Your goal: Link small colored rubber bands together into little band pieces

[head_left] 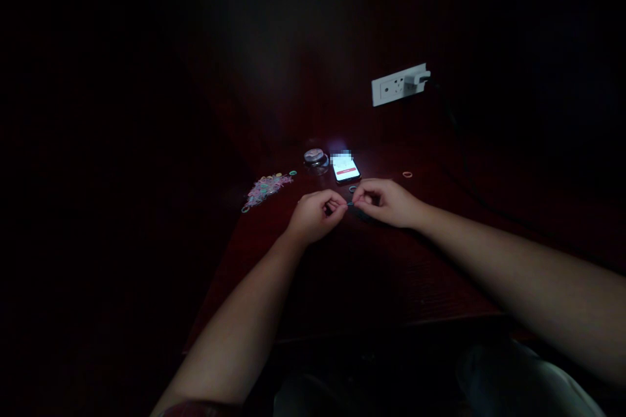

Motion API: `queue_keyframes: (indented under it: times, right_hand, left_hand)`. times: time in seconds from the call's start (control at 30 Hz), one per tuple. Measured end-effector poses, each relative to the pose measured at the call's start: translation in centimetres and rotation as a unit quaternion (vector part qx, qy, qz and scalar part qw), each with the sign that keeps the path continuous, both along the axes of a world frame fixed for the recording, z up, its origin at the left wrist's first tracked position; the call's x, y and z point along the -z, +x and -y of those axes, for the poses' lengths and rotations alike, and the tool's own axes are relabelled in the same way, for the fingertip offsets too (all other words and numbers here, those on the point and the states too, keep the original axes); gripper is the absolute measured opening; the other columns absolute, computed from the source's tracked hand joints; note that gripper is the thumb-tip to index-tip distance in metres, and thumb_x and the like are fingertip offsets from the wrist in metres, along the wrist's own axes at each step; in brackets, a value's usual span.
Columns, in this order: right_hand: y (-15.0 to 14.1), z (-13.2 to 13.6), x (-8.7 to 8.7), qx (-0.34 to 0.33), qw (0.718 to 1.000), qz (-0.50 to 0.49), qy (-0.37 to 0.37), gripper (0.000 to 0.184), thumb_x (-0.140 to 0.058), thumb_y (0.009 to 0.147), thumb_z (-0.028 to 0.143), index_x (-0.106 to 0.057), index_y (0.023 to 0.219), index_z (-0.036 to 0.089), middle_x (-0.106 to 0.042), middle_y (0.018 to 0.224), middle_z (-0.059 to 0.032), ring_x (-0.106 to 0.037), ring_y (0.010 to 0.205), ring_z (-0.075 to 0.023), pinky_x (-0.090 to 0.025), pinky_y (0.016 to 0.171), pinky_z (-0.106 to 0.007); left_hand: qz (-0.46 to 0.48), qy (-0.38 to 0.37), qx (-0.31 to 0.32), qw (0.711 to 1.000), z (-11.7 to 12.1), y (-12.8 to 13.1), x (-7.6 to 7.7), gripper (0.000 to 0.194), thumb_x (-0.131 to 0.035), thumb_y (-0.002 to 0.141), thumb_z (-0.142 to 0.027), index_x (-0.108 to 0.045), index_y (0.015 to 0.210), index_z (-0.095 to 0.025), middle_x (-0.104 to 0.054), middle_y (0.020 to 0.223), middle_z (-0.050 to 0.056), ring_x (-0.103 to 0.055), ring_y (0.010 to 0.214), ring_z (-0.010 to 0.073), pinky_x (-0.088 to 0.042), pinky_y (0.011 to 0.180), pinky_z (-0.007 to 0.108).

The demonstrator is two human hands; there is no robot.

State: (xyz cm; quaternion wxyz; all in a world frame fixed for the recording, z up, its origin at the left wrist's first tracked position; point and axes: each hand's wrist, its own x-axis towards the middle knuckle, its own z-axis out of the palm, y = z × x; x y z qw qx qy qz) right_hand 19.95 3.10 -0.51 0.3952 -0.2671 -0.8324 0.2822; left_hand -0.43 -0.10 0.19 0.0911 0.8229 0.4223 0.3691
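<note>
Over the dark red table (pixel 372 273), my left hand (pixel 317 214) and my right hand (pixel 387 202) meet almost fingertip to fingertip. Both are closed in a pinch on a small teal rubber band (pixel 350 204), which shows between them. Just beyond my right fingertips lies another light teal band (pixel 353 189). To the left is a heap of small coloured rubber bands (pixel 267 189), pink, lilac and teal, with a green band (pixel 293 172) at its far edge. An orange band (pixel 407 174) lies alone beyond my right hand.
A lit phone (pixel 346 169) lies behind my hands, beside a small clear jar (pixel 315 160) with a lid. On the wall a white socket (pixel 391 86) holds a plug (pixel 415 80), with a dark cable running down to the right. The surroundings are very dark.
</note>
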Motion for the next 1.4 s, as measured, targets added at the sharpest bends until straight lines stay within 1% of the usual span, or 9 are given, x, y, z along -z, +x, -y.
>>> queue_keyframes:
  times: [0.1,0.33,0.57,0.77,0.97,1.1,1.23,1.4]
  right_hand:
    - [0.02,-0.04,0.04,0.002,1.0,0.011,0.005,0.01,-0.059,0.078,0.023,-0.063,0.078,0.014,-0.053,0.066,-0.0006,-0.047,0.059,-0.0107,-0.038,0.056,-0.024]
    - [0.03,-0.16,0.09,0.002,1.0,0.013,0.011,0.009,-0.058,0.079,0.022,-0.063,0.079,0.014,-0.053,0.065,-0.0001,-0.047,0.06,-0.0102,-0.039,0.056,-0.024]
    - [-0.06,-0.01,-0.06,-0.001,1.0,0.004,-0.007,0.009,-0.061,0.077,0.023,-0.062,0.08,0.015,-0.052,0.064,0.0011,-0.045,0.056,-0.009,-0.036,0.051,-0.022]
    - [-0.03,-0.15,0.09,-0.005,1.0,-0.005,-0.026,0.013,-0.062,0.077,0.025,-0.061,0.084,0.014,-0.051,0.063,0.0019,-0.045,0.054,-0.0084,-0.036,0.049,-0.021]
    - [0.04,-0.11,-0.06,-0.013,1.0,0.007,-0.001,0.011,-0.061,0.078,0.024,-0.063,0.081,0.014,-0.052,0.068,-0.0002,-0.046,0.057,-0.0092,-0.037,0.052,-0.022]
    - [0.09,-0.09,-0.08,-0.008,1.0,0.012,0.02,0.009,-0.06,0.078,0.023,-0.064,0.077,0.015,-0.052,0.067,-0.0002,-0.047,0.059,-0.0103,-0.038,0.056,-0.024]
    - [0.14,-0.17,0.02,-0.001,1.0,0.012,0.023,0.01,-0.06,0.078,0.024,-0.064,0.076,0.014,-0.051,0.066,0.0001,-0.047,0.059,-0.0101,-0.038,0.057,-0.024]
    - [0.17,-0.18,0.01,-0.002,1.0,0.016,0.026,0.01,-0.059,0.079,0.023,-0.063,0.077,0.014,-0.051,0.067,-0.0002,-0.046,0.06,-0.0103,-0.037,0.056,-0.024]
  left_hand:
    - [0.004,-0.002,0.003,1.0,-0.06,-0.01,-0.01,0.01,-0.06,0.08,-0.023,-0.066,0.084,-0.016,-0.068,0.074,0.002,-0.06,0.064,0.0094,-0.046,0.059,0.02]
    - [-0.001,-0.001,0.002,1.0,-0.01,0.01,0.06,0.01,-0.06,0.08,-0.023,-0.067,0.084,-0.017,-0.068,0.075,0.002,-0.059,0.064,0.0095,-0.046,0.058,0.021]
    - [0.0,-0.008,0.009,1.0,0.07,0.02,0.04,0.011,-0.06,0.08,-0.023,-0.067,0.085,-0.017,-0.068,0.075,0.002,-0.06,0.064,0.0099,-0.046,0.059,0.021]
    - [-0.005,-0.013,0.024,1.0,0.14,0.06,-0.07,0.009,-0.061,0.08,-0.023,-0.067,0.084,-0.016,-0.068,0.074,0.002,-0.06,0.064,0.0097,-0.046,0.059,0.021]
    - [-0.007,-0.009,0.024,1.0,0.15,0.12,-0.09,0.009,-0.061,0.08,-0.023,-0.067,0.084,-0.017,-0.068,0.074,0.001,-0.06,0.064,0.0093,-0.047,0.059,0.021]
    - [-0.006,-0.015,0.028,0.999,0.15,0.09,-0.06,0.01,-0.062,0.08,-0.023,-0.067,0.085,-0.017,-0.068,0.074,0.002,-0.061,0.064,0.0094,-0.047,0.059,0.021]
    - [-0.006,-0.016,0.031,0.999,0.14,-0.06,0.0,0.012,-0.062,0.079,-0.025,-0.066,0.087,-0.016,-0.068,0.075,0.003,-0.061,0.065,0.0101,-0.047,0.061,0.022]
    - [-0.007,-0.019,0.027,0.999,0.07,-0.16,0.09,0.011,-0.062,0.079,-0.023,-0.066,0.086,-0.016,-0.068,0.075,0.002,-0.061,0.065,0.0095,-0.047,0.06,0.022]
